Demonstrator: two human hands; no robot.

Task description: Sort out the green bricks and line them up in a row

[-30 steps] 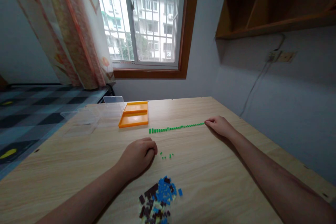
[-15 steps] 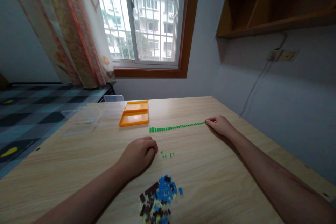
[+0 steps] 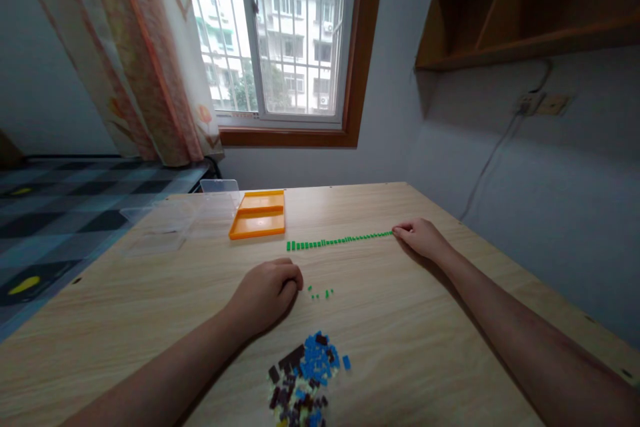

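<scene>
A long row of small green building bricks runs across the table, its larger pieces at the left end. My right hand is at the row's right end, thumb and finger pinched on a tiny green brick. My left hand rests on the wood with its fingers curled closed; whatever is inside them is hidden. Just right of it lie several loose green bricks. Nearer to me is a mixed pile of blue, dark brown and pale bricks.
An orange two-part tray stands behind the row's left end. Clear plastic containers are to its left. The wooden table meets a wall at the right; a shelf hangs above.
The view has shifted very slightly, so everything sits a little farther right. Both hands keep their places against the bricks.
</scene>
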